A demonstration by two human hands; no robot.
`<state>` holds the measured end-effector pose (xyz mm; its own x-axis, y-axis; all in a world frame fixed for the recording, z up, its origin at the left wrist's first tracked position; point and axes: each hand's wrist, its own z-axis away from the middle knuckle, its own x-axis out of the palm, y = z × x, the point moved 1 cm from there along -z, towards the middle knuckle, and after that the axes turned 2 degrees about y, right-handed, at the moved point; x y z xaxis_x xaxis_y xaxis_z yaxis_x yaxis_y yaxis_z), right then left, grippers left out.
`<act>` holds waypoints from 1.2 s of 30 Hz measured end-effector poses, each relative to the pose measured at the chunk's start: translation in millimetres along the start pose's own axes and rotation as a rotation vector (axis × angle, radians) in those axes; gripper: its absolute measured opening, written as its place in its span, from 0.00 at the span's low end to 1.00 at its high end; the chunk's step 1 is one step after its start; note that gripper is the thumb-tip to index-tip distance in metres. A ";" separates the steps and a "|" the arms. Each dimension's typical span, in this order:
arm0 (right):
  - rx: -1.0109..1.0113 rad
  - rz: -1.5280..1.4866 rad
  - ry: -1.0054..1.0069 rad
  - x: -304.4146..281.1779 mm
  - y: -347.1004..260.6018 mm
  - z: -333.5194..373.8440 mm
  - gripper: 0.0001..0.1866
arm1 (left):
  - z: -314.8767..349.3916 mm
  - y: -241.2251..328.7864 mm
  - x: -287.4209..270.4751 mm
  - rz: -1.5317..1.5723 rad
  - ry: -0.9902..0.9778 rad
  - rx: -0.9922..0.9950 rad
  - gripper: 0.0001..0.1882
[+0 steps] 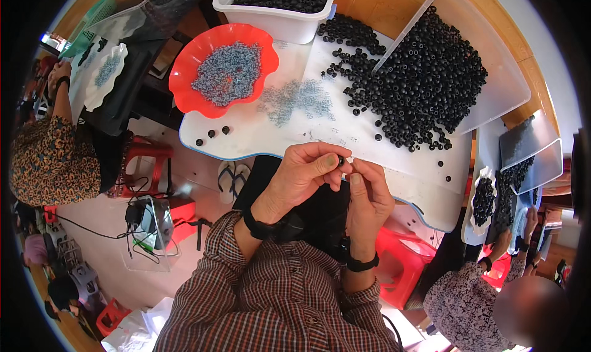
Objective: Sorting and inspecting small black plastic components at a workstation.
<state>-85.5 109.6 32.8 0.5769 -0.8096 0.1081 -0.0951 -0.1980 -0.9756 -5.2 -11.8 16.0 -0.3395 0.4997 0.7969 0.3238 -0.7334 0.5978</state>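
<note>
Close together at the table's near edge, my two hands are both closed. My left hand (305, 175) pinches a small black round cap-like piece (341, 160) between thumb and fingers. Against it, my right hand (369, 195) pinches a tiny whitish piece (351, 159), mostly covered by the fingertips. Beyond them, a heap of black round pieces (425, 75) spills from a tipped transparent bin (514, 90). A scattering of small bluish see-through pieces (298, 101) lies left of the heap, beside a red scalloped bowl (178, 84) holding more of them.
A white tub (271, 23) full of black pieces stands at the table's (228, 144) back. Several loose black pieces lie near its left edge. Red stools (400, 263) stand below. Other people sit at tables on both sides; a transparent box with cables (148, 235) is on the floor.
</note>
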 end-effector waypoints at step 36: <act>0.132 0.086 0.080 -9.9 25.3 1.8 0.07 | -138.2 137.7 -0.8 -0.013 0.276 0.412 0.15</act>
<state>-92.2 113.6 6.7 0.5044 -0.8628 0.0332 -0.0304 -0.0561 -0.9980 -82.4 -176.9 85.6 -0.5489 0.3265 0.7695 0.6214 -0.4563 0.6369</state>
